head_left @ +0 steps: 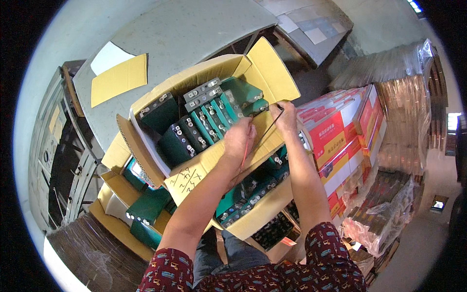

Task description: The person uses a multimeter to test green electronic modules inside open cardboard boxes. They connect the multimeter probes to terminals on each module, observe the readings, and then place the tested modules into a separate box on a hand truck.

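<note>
An open cardboard box (194,160) with yellow flaps holds several green rectangular cells (209,124) topped with metal terminals. My left hand (237,138) is closed on a thin red lead (246,155) at the box's right part. To its upper right, my right hand (287,117) grips a thin black lead (267,131) near the raised flap (272,68). Whether either lead's tip touches a terminal I cannot tell. More green cells (248,190) sit in an open box below my forearms.
Another box of cells (146,233) stands lower left. A grey table (180,29) carries yellow and white card pieces (119,82). Red and white printed cartons (333,146) are stacked at the right, beside plastic-wrapped cardboard (404,112). A metal frame (68,180) stands at the left.
</note>
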A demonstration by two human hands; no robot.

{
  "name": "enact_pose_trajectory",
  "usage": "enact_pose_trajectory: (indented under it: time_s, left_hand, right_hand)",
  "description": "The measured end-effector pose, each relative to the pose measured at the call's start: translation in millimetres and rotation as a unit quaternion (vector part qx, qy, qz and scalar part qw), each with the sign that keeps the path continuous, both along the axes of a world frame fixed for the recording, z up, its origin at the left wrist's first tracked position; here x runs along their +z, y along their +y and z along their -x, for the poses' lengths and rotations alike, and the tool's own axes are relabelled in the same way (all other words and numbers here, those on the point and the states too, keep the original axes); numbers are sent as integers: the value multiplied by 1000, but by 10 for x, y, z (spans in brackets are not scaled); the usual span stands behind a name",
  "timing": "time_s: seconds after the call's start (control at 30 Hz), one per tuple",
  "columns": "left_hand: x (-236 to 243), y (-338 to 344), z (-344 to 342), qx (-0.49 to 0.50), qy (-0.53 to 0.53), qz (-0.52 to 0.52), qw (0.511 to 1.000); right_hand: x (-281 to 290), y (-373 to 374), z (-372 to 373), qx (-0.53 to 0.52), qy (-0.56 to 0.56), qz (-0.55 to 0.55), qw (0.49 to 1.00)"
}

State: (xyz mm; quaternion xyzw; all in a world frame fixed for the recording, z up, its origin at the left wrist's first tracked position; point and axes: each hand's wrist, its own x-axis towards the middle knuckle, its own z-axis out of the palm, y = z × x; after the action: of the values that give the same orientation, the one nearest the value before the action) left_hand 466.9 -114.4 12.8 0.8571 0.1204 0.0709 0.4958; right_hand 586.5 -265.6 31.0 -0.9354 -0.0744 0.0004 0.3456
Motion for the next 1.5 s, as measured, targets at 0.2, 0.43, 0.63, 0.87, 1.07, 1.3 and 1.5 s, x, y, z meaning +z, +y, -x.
enact_pose_trajectory:
  time_s: [0.2, 0.43, 0.63, 0.87, 1.07, 1.3, 1.5]
  left_hand:
    - [-116, 86, -35, 60, -40, 69, 995]
    - [-93, 101, -43, 64, -33, 85, 994]
    - [-137, 118, -40, 52, -34, 61, 996]
    - [-96, 83, -55, 36, -81, 44, 995]
    - [-38, 57, -81, 12, -69, -11, 998]
    - [-113, 34, -122, -14, -20, -103, 994]
    - [-130, 23, -86, 9, -26, -70, 997]
  right_hand:
    - [-15, 131, -45, -37, -4, -10, 999]
    - [-189, 55, -119, -33, -28, 19, 999]
    - [-102, 91, -57, -27, -20, -40, 999]
    - [-233, 71, -53, -24, -22, -124, 992]
    - [-328, 25, -71, 1, -21, -109, 994]
    - [-175, 122, 17, 47, 45, -129, 990]
    - [-149, 116, 53, 126, 54, -124, 983]
